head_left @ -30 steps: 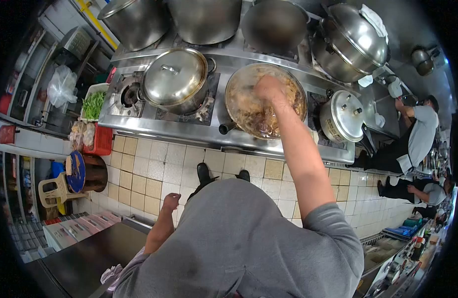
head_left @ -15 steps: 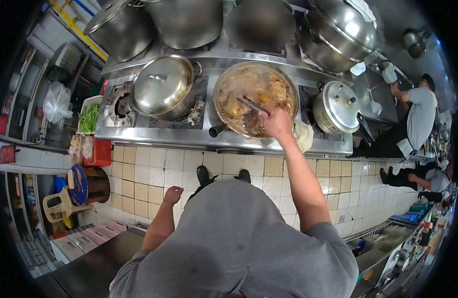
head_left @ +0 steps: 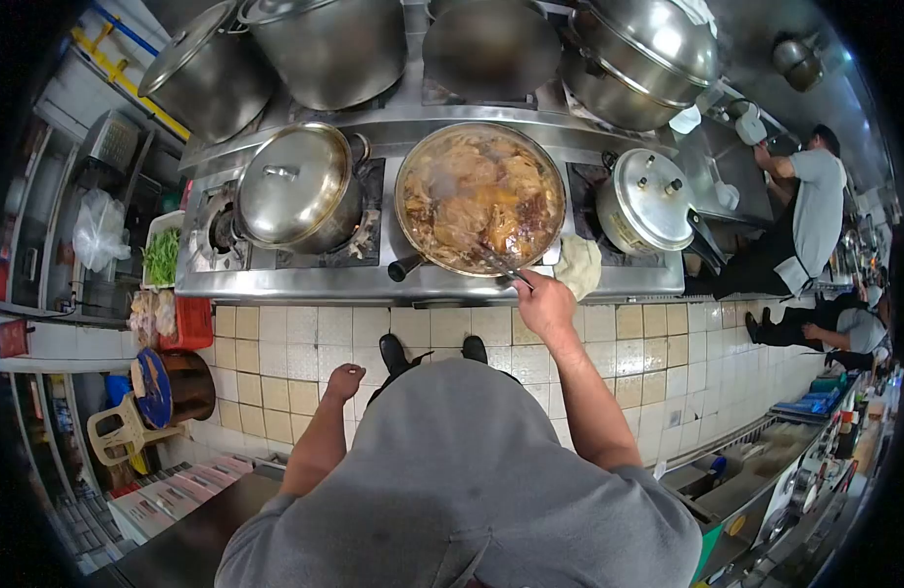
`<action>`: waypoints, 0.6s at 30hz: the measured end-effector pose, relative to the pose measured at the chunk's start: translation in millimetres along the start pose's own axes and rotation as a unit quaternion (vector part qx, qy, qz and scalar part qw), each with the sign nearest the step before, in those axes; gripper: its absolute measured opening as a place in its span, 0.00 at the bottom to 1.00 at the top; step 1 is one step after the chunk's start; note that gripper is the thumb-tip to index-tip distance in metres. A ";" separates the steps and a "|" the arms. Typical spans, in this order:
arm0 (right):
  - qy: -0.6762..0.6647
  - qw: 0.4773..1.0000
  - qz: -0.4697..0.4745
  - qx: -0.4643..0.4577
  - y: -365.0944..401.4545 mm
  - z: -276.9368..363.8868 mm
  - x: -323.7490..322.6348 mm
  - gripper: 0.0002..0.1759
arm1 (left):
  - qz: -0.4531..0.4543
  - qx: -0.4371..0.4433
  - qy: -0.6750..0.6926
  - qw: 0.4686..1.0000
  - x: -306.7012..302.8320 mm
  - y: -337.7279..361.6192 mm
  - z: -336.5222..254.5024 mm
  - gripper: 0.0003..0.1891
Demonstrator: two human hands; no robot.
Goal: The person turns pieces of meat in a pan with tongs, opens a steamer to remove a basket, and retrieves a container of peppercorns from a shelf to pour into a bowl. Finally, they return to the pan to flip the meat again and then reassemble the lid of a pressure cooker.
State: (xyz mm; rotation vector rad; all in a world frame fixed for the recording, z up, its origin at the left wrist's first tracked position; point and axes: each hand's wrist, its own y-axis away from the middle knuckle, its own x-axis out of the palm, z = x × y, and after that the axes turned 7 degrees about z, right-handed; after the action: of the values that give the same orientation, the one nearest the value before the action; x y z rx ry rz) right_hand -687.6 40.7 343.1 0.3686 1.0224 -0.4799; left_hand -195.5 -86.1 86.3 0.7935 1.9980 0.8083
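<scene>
My right hand (head_left: 547, 303) is closed round the handle end of a metal utensil (head_left: 501, 263), just in front of the near rim of a wide pan. The utensil's far end dips into brown, saucy food (head_left: 481, 191) that fills the pan (head_left: 404, 233); the shape of that end is hidden. Faint steam hangs over it. A folded cream cloth (head_left: 578, 268) lies right of the pan, close to my right hand. Low on my left side, above the floor, my left hand (head_left: 346, 380) is held with its fingers curled, and no object shows in it.
A lidded pot (head_left: 295, 186) stands left of the pan, a pressure cooker (head_left: 651, 202) right. Large pots (head_left: 325, 54) line the back. Two people (head_left: 815, 206) are at the right. Greens (head_left: 161, 257), a red crate (head_left: 191, 323) and a plastic chair (head_left: 117, 431) are at left.
My right hand has drawn back toward me from over the pan, bringing the utensil to the near rim. The view has shifted slightly. My left hand stays low and curled.
</scene>
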 end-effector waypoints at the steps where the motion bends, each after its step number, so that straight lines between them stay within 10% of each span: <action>1: 0.001 1.000 -0.004 0.006 2.0 2.0 -1.3 0.15 | -0.001 -0.002 0.002 1.000 -3.0 1.8 -8.9 0.24; 18: 0.035 0.997 0.064 -0.020 -5.7 29.6 -40.1 0.17 | -0.007 -0.076 0.119 0.990 8.6 49.2 47.8 0.19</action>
State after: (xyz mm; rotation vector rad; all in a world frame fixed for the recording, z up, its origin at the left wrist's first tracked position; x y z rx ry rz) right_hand -686.8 29.2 391.9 0.4139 1.0680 -0.3329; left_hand -147.1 -38.3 98.3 0.6183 2.1153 1.0767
